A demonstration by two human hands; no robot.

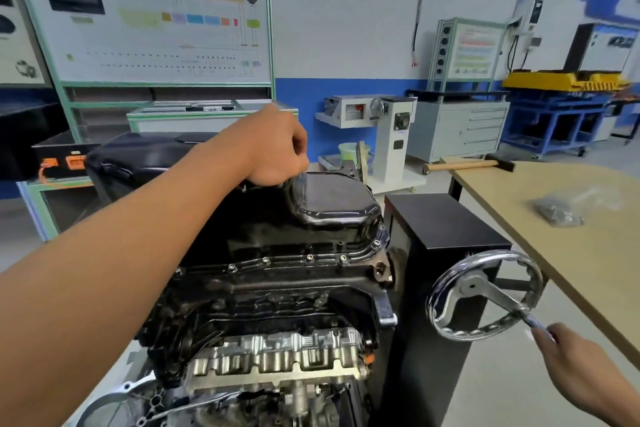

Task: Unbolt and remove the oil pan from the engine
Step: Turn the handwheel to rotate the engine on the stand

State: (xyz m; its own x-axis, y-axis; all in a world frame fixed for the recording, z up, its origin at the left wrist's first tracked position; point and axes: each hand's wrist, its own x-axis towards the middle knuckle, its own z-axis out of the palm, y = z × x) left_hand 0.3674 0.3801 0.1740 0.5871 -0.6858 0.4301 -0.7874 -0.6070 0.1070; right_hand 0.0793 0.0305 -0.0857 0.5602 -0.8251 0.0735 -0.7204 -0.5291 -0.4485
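Engine point(277, 291) sits inverted on its stand, pan point(332, 199) uppermost, glossy black, seated on the block. Bolts point(309, 257) show along the pan's near flange, heads in place.

Left grip point(277, 152) reaches across the engine to the pan's far-left corner. Its fingers are curled down and clamped onto the raised edge there, with the knuckles up. Motion blur at the fingertips, so the exact hold is not clear.

Right grip point(568, 357) is low at the right, closed around the handle point(533, 321) that sticks out from the chrome handwheel point(485, 295). The handle is blurred. The handwheel is mounted on the black stand column point(440, 218), just beside the engine's right end.

Bench point(571, 253) stands to the right of the column. On it lie a clear bag of small dark parts point(568, 208) mid-bench and a hammer point(467, 166) at the far end, the two well apart.
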